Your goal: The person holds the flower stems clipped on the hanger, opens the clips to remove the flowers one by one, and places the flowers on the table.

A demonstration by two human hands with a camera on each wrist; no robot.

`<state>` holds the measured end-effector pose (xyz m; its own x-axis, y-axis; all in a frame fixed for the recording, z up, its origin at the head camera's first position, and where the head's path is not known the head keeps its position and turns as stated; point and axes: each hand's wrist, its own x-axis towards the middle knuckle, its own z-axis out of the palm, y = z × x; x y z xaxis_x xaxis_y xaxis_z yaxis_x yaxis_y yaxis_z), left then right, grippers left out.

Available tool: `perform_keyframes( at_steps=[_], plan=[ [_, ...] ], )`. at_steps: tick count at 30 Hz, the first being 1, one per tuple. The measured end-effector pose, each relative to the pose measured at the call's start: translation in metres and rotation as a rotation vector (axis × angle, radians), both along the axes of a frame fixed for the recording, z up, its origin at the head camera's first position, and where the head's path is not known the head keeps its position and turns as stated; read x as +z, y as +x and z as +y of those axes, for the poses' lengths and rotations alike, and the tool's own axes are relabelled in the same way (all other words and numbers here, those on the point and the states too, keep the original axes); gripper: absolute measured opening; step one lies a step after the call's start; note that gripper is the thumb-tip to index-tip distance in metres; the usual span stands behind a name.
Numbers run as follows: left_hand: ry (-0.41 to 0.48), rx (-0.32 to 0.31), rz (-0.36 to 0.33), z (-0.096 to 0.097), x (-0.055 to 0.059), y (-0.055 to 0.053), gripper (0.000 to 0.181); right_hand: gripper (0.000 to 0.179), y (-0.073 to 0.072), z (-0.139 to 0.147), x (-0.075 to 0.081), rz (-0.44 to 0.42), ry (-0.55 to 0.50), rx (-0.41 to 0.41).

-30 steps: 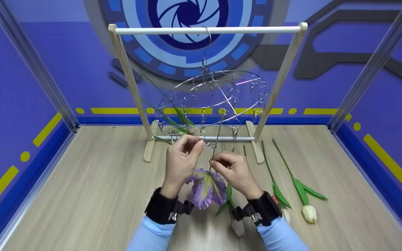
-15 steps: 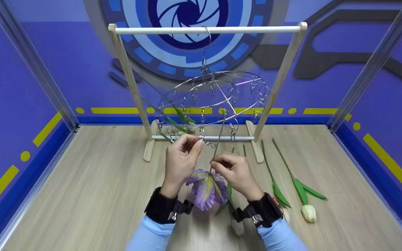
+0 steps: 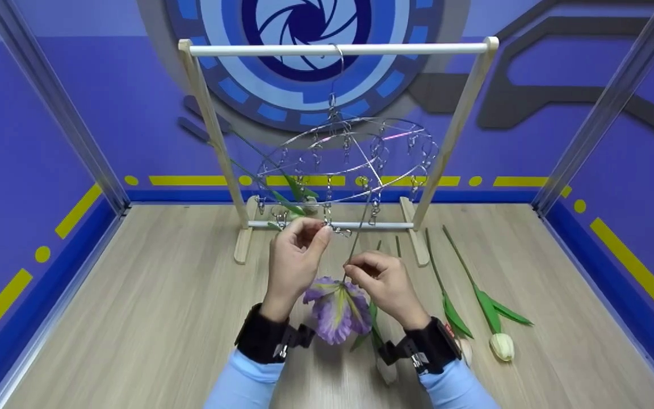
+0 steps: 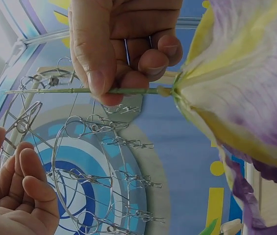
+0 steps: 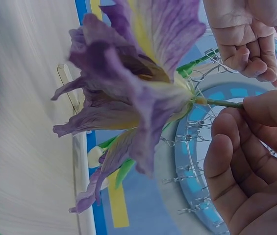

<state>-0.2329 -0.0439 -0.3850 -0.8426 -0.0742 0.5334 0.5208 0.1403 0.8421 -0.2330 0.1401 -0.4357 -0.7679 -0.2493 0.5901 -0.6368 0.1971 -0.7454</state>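
Note:
My left hand (image 3: 296, 261) pinches a metal clip (image 4: 26, 120) that hangs from the round clip hanger (image 3: 355, 170). To its right, my right hand (image 3: 384, 284) pinches the thin green stem (image 4: 123, 91) of a purple artificial iris (image 3: 335, 315). The flower hangs head down below the fingers, its yellow-streaked petals spread. Its stem slants up past the clip toward the hanger's near rim. In the left wrist view the stem lies apart from the held clip, with its bare end free. Palm and curled fingers of the right hand show in the right wrist view.
A wooden rack (image 3: 457, 130) carries the hanger on its white top bar (image 3: 281, 50). White tulips hang at the hanger's left side. More tulips, one with a cream head (image 3: 502, 347), lie on the table (image 3: 151, 318) at the right. Blue panels surround it.
The iris and my right hand have shifted slightly right and down, and the stem leans further right. My left hand stays nearly still at the clip. The hanger has swayed a little.

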Motion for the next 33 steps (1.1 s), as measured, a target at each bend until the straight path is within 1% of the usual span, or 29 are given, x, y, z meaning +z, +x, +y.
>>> perform_keyframes(
  at_steps=[5, 9, 11, 18, 24, 27, 33],
  plan=[
    [0.009, 0.004, -0.001, 0.0, 0.0, 0.0, 0.012, 0.007, 0.002, 0.0, -0.002, 0.01, -0.031, 0.008],
    [0.021, 0.002, -0.008, 0.0, 0.0, 0.001, 0.013, 0.007, 0.004, 0.001, -0.006, 0.005, -0.036, 0.002],
    [0.023, 0.0, -0.015, 0.0, 0.0, 0.001, 0.014, 0.007, 0.005, 0.002, -0.008, 0.002, -0.03, -0.007],
    [0.032, 0.003, -0.048, 0.0, 0.002, -0.001, 0.016, 0.008, 0.009, 0.006, -0.013, -0.005, -0.053, 0.011],
    [0.072, -0.041, -0.044, -0.001, 0.004, -0.004, 0.017, 0.009, 0.013, 0.007, -0.016, 0.006, -0.061, -0.007],
    [0.097, -0.062, -0.046, -0.001, 0.006, -0.003, 0.02, 0.01, 0.014, 0.007, -0.017, 0.009, -0.06, -0.018],
    [0.113, -0.088, -0.041, -0.002, 0.011, -0.004, 0.023, 0.009, 0.015, 0.009, -0.016, -0.024, -0.067, -0.049]
  ],
)
